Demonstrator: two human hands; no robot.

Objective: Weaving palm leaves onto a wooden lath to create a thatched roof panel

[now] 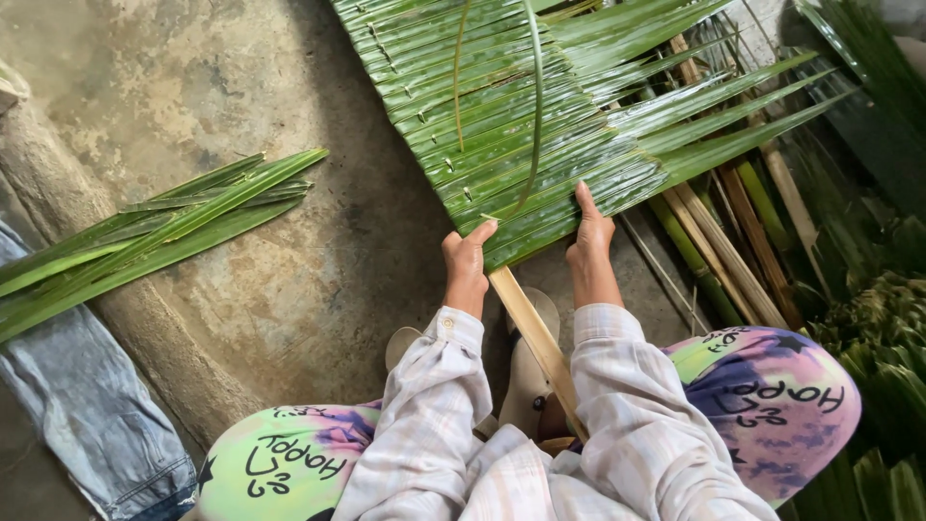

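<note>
I see my left hand (466,265) gripping the near edge of the leaf panel (502,125), thumb up on top of the leaves and the fingers curled out of sight beneath. My right hand (590,241) lies flat and released on the same edge, fingers stretched forward and pressing on the leaves, nothing held in it. The panel is a sheet of long green leaves folded side by side over a pale stick (535,338), which runs from under the leaves back between my hands toward my lap. The panel slants away from me over the concrete floor (289,260), its loose tips fanning to the right. One thin leaf rib (536,106) arches over its top. To the left, well apart, a loose bundle of leaves (154,232) lies on the floor across a log (125,318), with denim cloth (87,405) beside it. On the right, more sticks (733,251) lie under the panel's tips.
</note>
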